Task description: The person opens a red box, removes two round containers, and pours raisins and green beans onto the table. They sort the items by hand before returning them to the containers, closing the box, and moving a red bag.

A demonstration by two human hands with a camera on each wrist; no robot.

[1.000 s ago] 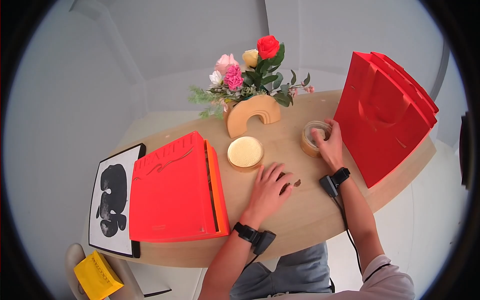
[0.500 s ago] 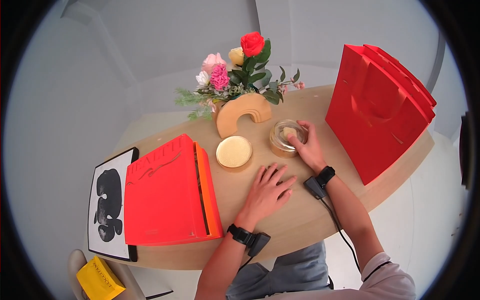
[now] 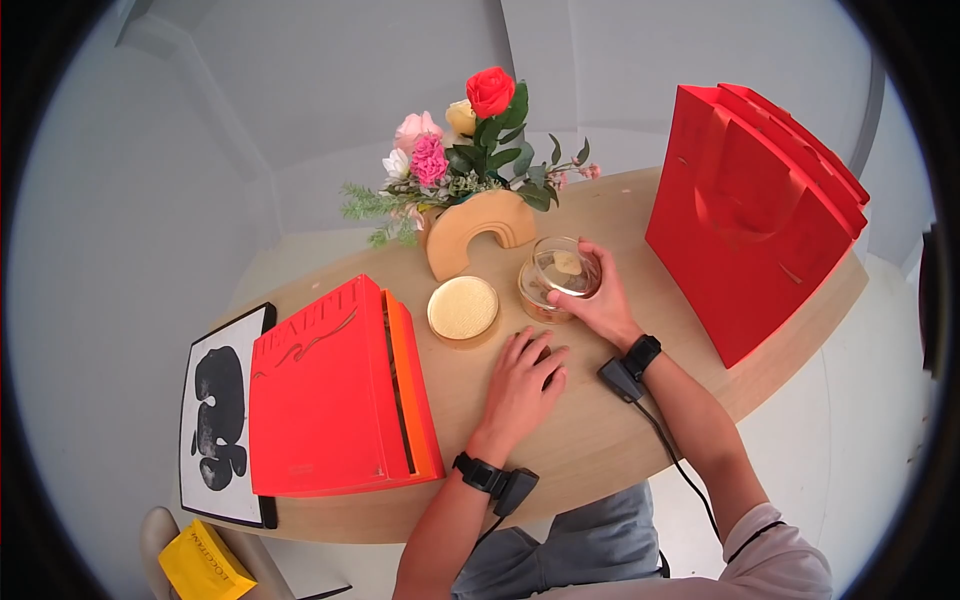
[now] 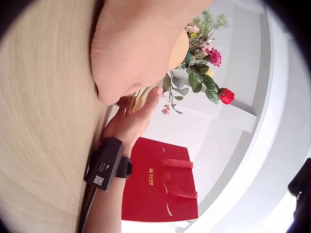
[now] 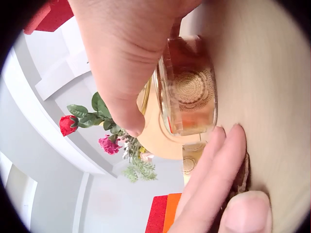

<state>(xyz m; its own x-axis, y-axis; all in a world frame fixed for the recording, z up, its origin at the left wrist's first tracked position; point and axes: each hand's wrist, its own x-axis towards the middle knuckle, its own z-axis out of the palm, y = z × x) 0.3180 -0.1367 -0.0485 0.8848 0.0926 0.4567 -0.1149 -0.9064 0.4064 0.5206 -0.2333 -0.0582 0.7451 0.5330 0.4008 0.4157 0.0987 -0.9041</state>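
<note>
My right hand [image 3: 600, 300] grips a round clear lid [image 3: 567, 262], thumb and fingers at its rim. The lid is tilted over a clear round tub [image 3: 537, 303] that stands on the table. In the right wrist view the tub's wall [image 5: 192, 90] shows a gold embossed round pattern, and the thumb lies at a gold-edged rim. My left hand [image 3: 520, 390] rests on the table just in front, fingers spread and lightly bent. Small dark brown pieces [image 5: 243, 177] lie under it, mostly hidden. To the left sits a second round tub with a gold top [image 3: 463, 308].
A wooden arch vase [image 3: 465, 220] with flowers [image 3: 430, 160] stands behind the tubs. A red paper bag [image 3: 740, 220] is at the right. On the left lie a large red box [image 3: 320, 390] and a framed black-and-white picture [image 3: 215, 420]. A yellow pouch [image 3: 205, 562] lies on a chair.
My right hand has brought the clear tub leftward, closer to the gold-topped one, and its lid now tilts up off it. The left hand stays on the table over the brown pieces.
</note>
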